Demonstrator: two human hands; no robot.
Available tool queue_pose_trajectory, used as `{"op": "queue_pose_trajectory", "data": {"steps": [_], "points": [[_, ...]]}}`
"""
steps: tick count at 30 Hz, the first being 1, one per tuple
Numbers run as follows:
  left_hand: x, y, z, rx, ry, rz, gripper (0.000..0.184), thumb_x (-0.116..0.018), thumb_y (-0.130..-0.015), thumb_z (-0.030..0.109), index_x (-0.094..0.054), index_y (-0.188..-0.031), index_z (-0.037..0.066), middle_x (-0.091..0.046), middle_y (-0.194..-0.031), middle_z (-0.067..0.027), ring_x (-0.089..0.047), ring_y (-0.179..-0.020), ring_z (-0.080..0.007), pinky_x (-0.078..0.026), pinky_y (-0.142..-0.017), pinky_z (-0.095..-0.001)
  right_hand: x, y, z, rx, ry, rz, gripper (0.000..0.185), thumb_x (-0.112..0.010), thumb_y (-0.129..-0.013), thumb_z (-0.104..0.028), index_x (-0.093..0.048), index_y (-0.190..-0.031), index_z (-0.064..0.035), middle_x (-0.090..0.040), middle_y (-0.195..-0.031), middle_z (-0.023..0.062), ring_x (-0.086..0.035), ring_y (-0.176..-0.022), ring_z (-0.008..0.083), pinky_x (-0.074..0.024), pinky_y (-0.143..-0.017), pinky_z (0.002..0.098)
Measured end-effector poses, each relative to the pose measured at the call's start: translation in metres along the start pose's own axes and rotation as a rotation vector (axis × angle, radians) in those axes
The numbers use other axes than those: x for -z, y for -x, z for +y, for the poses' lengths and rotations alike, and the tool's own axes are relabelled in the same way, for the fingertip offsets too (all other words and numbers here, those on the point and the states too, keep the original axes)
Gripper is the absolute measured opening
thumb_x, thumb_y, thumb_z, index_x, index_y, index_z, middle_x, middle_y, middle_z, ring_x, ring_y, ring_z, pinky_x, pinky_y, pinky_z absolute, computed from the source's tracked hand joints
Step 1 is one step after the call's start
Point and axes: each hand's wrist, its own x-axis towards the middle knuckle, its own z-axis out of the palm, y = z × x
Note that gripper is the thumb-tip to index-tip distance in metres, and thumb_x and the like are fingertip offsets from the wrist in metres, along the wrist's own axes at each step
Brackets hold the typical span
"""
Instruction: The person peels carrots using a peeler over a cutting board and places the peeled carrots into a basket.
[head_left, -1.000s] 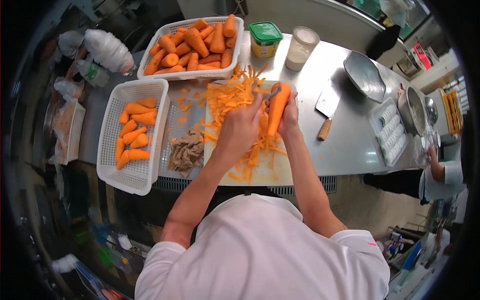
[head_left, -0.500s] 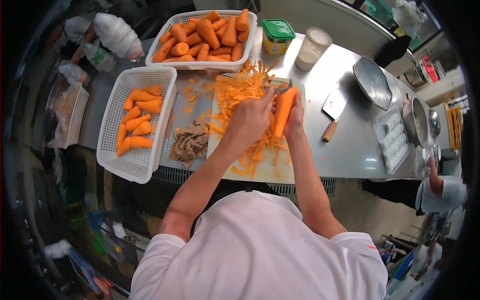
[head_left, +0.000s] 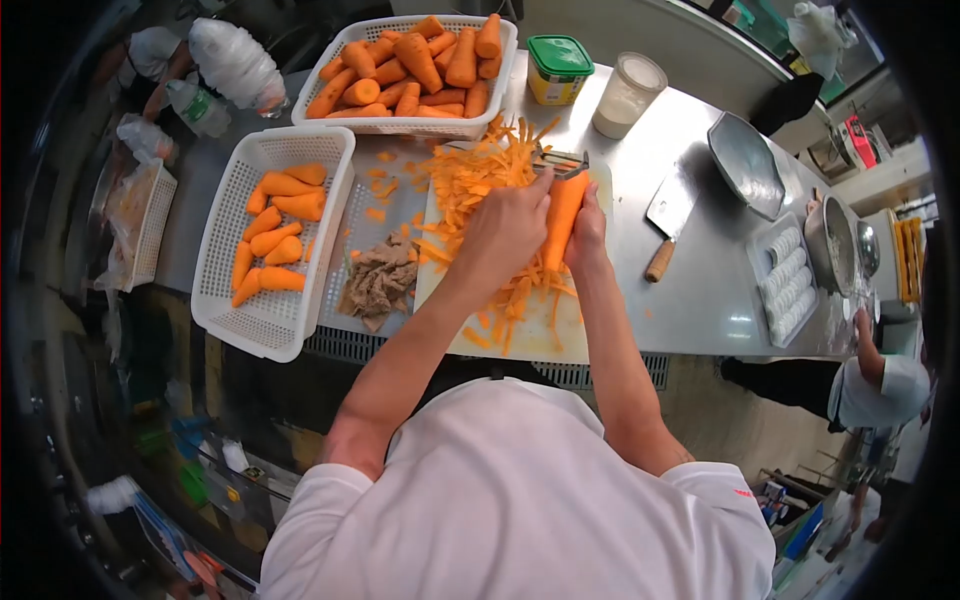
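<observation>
My left hand (head_left: 508,222) is closed around the handle of a peeler (head_left: 562,160); its metal head lies across the top end of a carrot (head_left: 566,220). My right hand (head_left: 590,232) grips that carrot from the right side, thumb along it, holding it lengthwise above a cutting board (head_left: 560,345). The carrot's visible surface is bright and smooth. A heap of carrot peelings (head_left: 470,185) covers much of the board and lies partly under my left hand. A crumpled brown cloth or paper (head_left: 380,282) rests beside the board's left edge.
A white basket (head_left: 215,300) with smooth carrots stands left; another basket (head_left: 385,127) heaped with carrots is behind. A green-lidded tub (head_left: 558,72), a jar (head_left: 630,95) and a cleaver (head_left: 668,212) stand or lie rightward. A tray of white rolls (head_left: 788,285) and another person (head_left: 880,388) are far right.
The peeler head has moved up to the carrot's far end and turned flatter across it. My left hand has shifted slightly; my right hand still holds the carrot.
</observation>
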Motion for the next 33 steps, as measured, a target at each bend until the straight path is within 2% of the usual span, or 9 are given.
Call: {"op": "queue_pose_trajectory", "data": {"steps": [4, 7, 9, 13, 18, 23, 27, 31, 33], "points": [[-0.034, 0.046, -0.017, -0.039, -0.148, 0.013, 0.039, -0.056, -0.093, 0.011, -0.059, -0.130, 0.002, -0.061, -0.078, -0.0286, -0.062, -0.074, -0.0442, -0.049, -0.067, -0.0491, 0.004, -0.015, -0.009, 0.020, -0.077, 0.041, 0.062, -0.020, -0.106, -0.054, -0.051, -0.127, -0.0038, -0.062, -0.106, 0.0155, -0.061, -0.089, 0.0252, -0.0547, -0.073, 0.0398], [0.009, 0.090, 0.012, 0.051, -0.090, -0.221, 0.041, -0.055, -0.093, 0.009, -0.056, -0.133, 0.002, -0.061, -0.079, -0.0276, -0.062, -0.075, -0.0440, -0.049, -0.067, -0.0488, 0.026, -0.022, -0.025, 0.037, -0.052, 0.017, 0.062, -0.020, -0.106, -0.054, -0.052, -0.125, -0.0045, -0.062, -0.104, 0.0138, -0.060, -0.088, 0.0245, -0.0532, -0.073, 0.0396], [0.019, 0.098, 0.013, 0.054, -0.015, -0.350, 0.043, -0.054, -0.093, 0.008, -0.053, -0.135, 0.001, -0.061, -0.078, -0.0268, -0.062, -0.075, -0.0437, -0.049, -0.067, -0.0484, 0.044, -0.030, -0.020, 0.041, -0.130, -0.160, 0.061, -0.024, -0.105, -0.056, -0.055, -0.120, -0.0057, -0.064, -0.102, 0.0094, -0.063, -0.085, 0.0230, -0.0553, -0.070, 0.0367], [0.020, 0.011, 0.018, -0.031, 0.041, 0.015, 0.040, -0.054, -0.093, 0.009, -0.055, -0.133, 0.000, -0.061, -0.079, -0.0273, -0.062, -0.074, -0.0436, -0.050, -0.066, -0.0475, -0.005, 0.002, -0.013, 0.004, -0.035, -0.083, 0.059, -0.026, -0.104, -0.056, -0.055, -0.120, -0.0066, -0.063, -0.100, 0.0088, -0.063, -0.084, 0.0223, -0.0550, -0.070, 0.0367], [-0.023, 0.043, -0.005, -0.049, -0.167, -0.009, 0.046, -0.051, -0.094, 0.012, -0.047, -0.137, -0.004, -0.061, -0.069, -0.0274, -0.064, -0.072, -0.0447, -0.051, -0.066, -0.0522, 0.004, -0.006, -0.007, 0.015, -0.088, -0.086, 0.061, -0.025, -0.105, -0.056, -0.055, -0.119, -0.0050, -0.064, -0.099, 0.0116, -0.062, -0.088, 0.0237, -0.0543, -0.076, 0.0372], [0.022, 0.094, 0.007, 0.040, 0.016, -0.338, 0.047, -0.057, -0.092, 0.007, -0.051, -0.138, 0.002, -0.059, -0.079, -0.0281, -0.059, -0.070, -0.0457, -0.047, -0.065, -0.0502, 0.024, -0.013, -0.013, 0.020, -0.123, 0.033, 0.062, -0.023, -0.105, -0.055, -0.055, -0.121, -0.0038, -0.065, -0.099, 0.0123, -0.062, -0.089, 0.0241, -0.0546, -0.078, 0.0373], [0.014, 0.012, 0.009, -0.047, 0.010, 0.017, 0.045, -0.055, -0.092, 0.006, -0.052, -0.137, 0.002, -0.059, -0.075, -0.0275, -0.060, -0.072, -0.0455, -0.048, -0.065, -0.0488, 0.024, -0.014, -0.001, -0.032, -0.007, -0.110, 0.059, -0.023, -0.106, -0.052, -0.055, -0.122, -0.0055, -0.065, -0.102, 0.0119, -0.065, -0.088, 0.0238, -0.0564, -0.079, 0.0370], [-0.022, 0.015, -0.004, 0.033, -0.099, 0.006, 0.045, -0.055, -0.092, 0.007, -0.052, -0.137, 0.002, -0.060, -0.076, -0.0269, -0.061, -0.073, -0.0447, -0.049, -0.066, -0.0480, -0.009, -0.003, -0.004, -0.003, -0.148, 0.031, 0.067, -0.017, -0.105, -0.055, -0.053, -0.124, -0.0021, -0.063, -0.105, 0.0146, -0.060, -0.086, 0.0257, -0.0521, -0.076, 0.0391], [-0.019, 0.070, 0.005, -0.005, -0.154, -0.053, 0.045, -0.055, -0.093, 0.007, -0.052, -0.137, 0.003, -0.061, -0.075, -0.0267, -0.062, -0.075, -0.0435, -0.049, -0.067, -0.0478, 0.027, -0.023, -0.002, 0.023, -0.038, -0.123, 0.067, -0.016, -0.105, -0.056, -0.051, -0.128, -0.0032, -0.062, -0.105, 0.0142, -0.061, -0.087, 0.0263, -0.0529, -0.077, 0.0393]]}}
